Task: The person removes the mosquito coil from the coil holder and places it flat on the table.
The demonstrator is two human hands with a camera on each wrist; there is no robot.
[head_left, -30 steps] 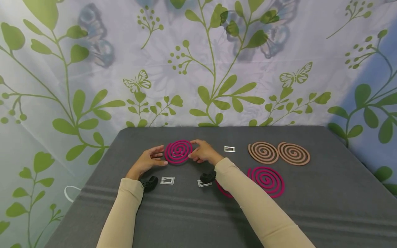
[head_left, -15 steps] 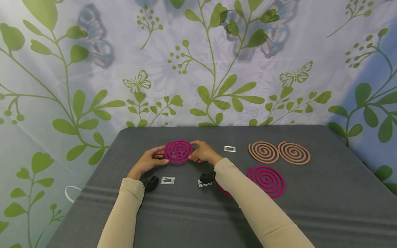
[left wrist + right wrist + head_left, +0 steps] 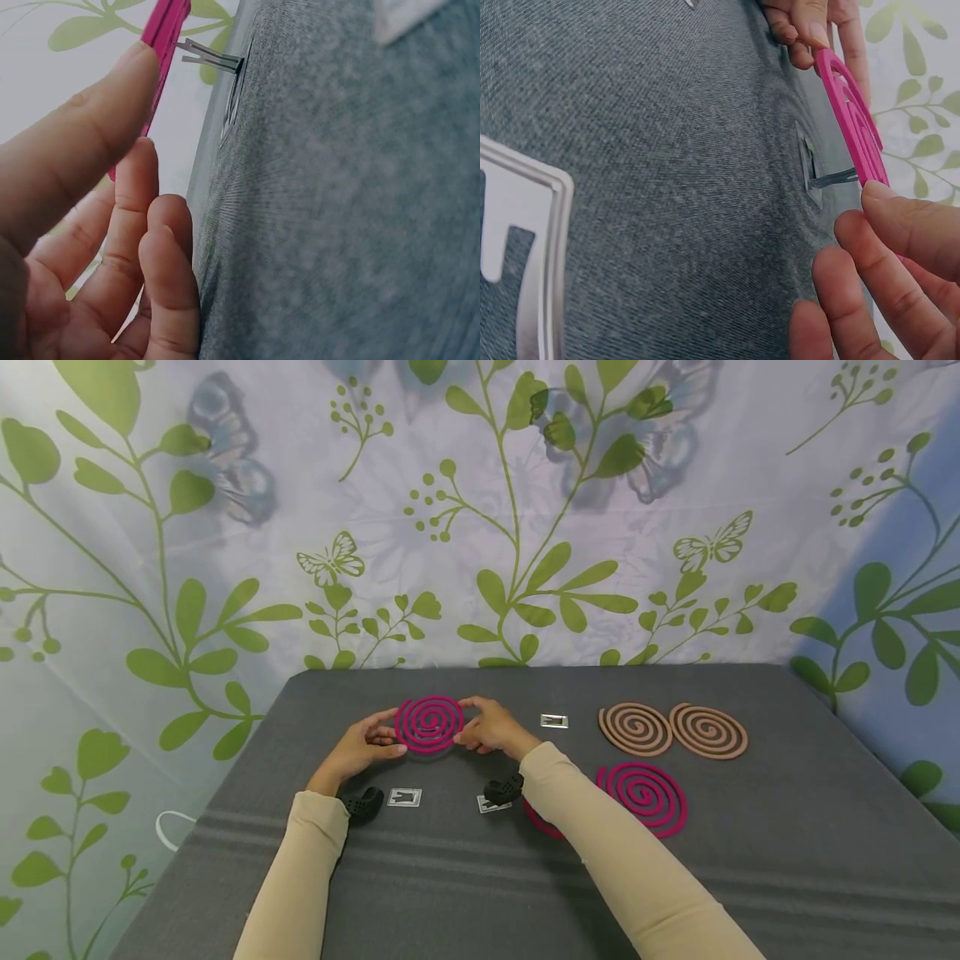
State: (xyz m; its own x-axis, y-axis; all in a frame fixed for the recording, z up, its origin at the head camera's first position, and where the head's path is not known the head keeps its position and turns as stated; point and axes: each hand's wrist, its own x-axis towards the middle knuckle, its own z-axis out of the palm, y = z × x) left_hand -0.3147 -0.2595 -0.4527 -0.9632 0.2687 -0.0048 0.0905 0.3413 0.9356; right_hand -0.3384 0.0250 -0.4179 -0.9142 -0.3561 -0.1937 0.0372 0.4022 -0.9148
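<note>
A magenta mosquito coil (image 3: 431,721) is held between both hands near the table's back left. My left hand (image 3: 358,750) pinches its left edge, the thumb in front and fingers behind. At the opposite edge my right hand (image 3: 491,728) grips it between thumb and index finger. Just beneath the coil lies a flat metal coil stand (image 3: 810,169); its raised prong (image 3: 834,178) points up at the coil's underside. The left wrist view also has the coil (image 3: 166,30) tilted beside the prong (image 3: 214,56), with a small gap between them.
Two tan coils (image 3: 636,727) lie side by side at right. In front of them is another magenta coil (image 3: 641,793), and one more (image 3: 542,820) is partly under the right sleeve. Flat metal stands (image 3: 405,797) lie in front and at back (image 3: 554,721). A leaf-patterned cloth hangs behind.
The left hand has moved in slightly from beside the coil and now grips its left edge. The coil has shifted very slightly left; the right hand stays on its right edge.
</note>
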